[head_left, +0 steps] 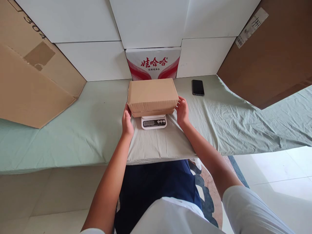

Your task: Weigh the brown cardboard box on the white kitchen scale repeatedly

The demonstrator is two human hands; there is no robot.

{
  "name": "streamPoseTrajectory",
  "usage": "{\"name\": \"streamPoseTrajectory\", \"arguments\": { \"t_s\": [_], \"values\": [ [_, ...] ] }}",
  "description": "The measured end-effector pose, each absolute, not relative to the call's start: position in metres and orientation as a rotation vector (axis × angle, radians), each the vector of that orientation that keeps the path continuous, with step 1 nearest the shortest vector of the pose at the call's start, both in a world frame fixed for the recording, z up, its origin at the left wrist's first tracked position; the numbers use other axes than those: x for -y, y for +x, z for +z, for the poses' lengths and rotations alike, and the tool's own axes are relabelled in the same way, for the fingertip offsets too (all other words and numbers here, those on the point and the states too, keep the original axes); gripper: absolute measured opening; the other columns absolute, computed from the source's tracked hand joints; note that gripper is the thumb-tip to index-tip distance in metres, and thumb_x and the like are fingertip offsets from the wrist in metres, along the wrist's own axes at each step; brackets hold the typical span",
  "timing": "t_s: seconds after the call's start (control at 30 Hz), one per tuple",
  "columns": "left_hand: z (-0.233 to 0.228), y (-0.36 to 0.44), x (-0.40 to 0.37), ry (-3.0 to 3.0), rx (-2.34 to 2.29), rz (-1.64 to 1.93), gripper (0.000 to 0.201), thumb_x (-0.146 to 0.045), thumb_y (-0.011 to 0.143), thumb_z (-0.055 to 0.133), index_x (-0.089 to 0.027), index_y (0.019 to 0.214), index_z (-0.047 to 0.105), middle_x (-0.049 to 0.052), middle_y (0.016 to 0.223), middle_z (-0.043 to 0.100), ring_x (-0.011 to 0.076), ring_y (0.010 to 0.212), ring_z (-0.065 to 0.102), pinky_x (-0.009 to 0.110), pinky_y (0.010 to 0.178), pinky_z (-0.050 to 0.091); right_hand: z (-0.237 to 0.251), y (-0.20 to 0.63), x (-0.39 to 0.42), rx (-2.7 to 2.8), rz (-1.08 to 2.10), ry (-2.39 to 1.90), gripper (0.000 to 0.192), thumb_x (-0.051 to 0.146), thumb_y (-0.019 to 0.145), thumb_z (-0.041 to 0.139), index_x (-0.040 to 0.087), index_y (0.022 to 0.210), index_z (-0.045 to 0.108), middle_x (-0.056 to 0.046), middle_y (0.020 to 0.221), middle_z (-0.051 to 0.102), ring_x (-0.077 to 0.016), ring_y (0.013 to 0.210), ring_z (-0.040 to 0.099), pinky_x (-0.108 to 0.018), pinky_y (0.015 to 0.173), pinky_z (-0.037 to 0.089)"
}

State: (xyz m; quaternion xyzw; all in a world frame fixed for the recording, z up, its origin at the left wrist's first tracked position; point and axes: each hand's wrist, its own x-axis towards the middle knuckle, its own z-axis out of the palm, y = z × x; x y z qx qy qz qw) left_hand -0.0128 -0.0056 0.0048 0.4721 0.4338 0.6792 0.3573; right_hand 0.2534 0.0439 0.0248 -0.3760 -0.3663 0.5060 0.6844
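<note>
A closed brown cardboard box (153, 92) is at the middle of the table, over a white digital kitchen scale (154, 123). Whether its full weight rests on the scale I cannot tell. The scale's front shows a small display and several round buttons; its plate is mostly hidden under the box. My left hand (127, 121) grips the box's left side near the front corner, with part of the fingers hidden behind it. On the right side, my right hand (182, 111) holds the box by its front corner, fingers bent against the cardboard.
A black phone (198, 87) lies on the pale green tablecloth (104, 104) to the right. Behind the box stands a white and red printed carton (153, 63) against white panels (89, 61). Large cardboard pieces flank the table, one left (39, 81) and one right (265, 61).
</note>
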Motion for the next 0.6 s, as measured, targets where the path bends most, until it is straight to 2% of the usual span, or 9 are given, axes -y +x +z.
{"name": "streamPoseTrajectory", "arguments": {
  "t_s": [0.6],
  "values": [
    [0.0062, -0.0112, 0.0055, 1.236, -1.101, 1.767, 0.087, -0.084, 0.087, 0.046, -0.023, 0.149, 0.057, 0.012, 0.165, 0.048, 0.0310, 0.158, 0.038, 0.043, 0.131, 0.031, 0.0254, 0.2529, -0.0431, 0.837, 1.131, -0.851, 0.041, 0.061, 0.079, 0.058, 0.030, 0.107, 0.063, -0.001, 0.110, 0.070, -0.0184, 0.100, 0.066, -0.034, 0.088, 0.051]
  ]
}}
